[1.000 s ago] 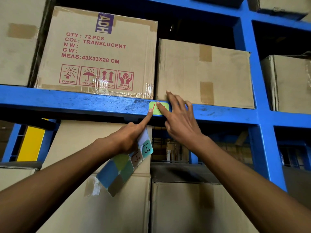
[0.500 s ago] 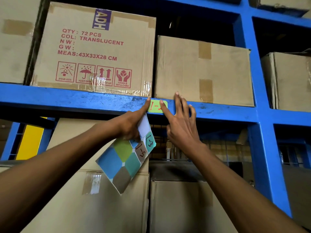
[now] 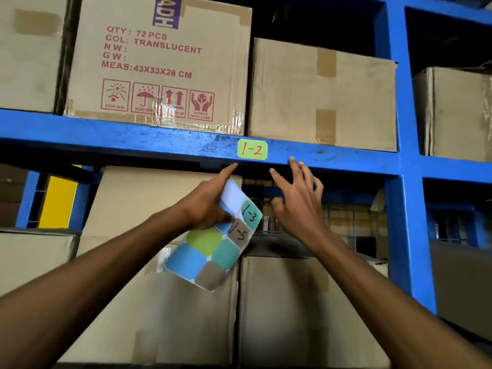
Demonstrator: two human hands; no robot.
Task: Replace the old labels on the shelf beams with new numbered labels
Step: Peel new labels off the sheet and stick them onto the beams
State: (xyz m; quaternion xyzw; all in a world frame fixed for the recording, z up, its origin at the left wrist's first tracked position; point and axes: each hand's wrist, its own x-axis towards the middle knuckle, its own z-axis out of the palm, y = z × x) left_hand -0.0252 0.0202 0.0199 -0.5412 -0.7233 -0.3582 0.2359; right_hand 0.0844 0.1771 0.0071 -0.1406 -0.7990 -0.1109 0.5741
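A light green label [image 3: 252, 149] marked "1-2" in red is stuck flat on the blue shelf beam [image 3: 133, 134]. My left hand [image 3: 206, 202] sits just below the beam and grips a sheet of coloured labels [image 3: 213, 246]; its index finger points up toward the label's lower left corner. Two labels on that sheet read "1-3" and "1-5". Below and right of the green label, my right hand [image 3: 298, 203] hovers with fingers spread, holding nothing and not touching the label.
Cardboard boxes [image 3: 159, 62] stand on the shelf above the beam, and more boxes [image 3: 306, 310] fill the level below. A blue upright post [image 3: 407, 182] rises at the right. A yellow panel [image 3: 58, 201] shows at the left.
Both hands have dropped away from the green label, which was pressed under their fingers before. The label now shows fully on the beam.
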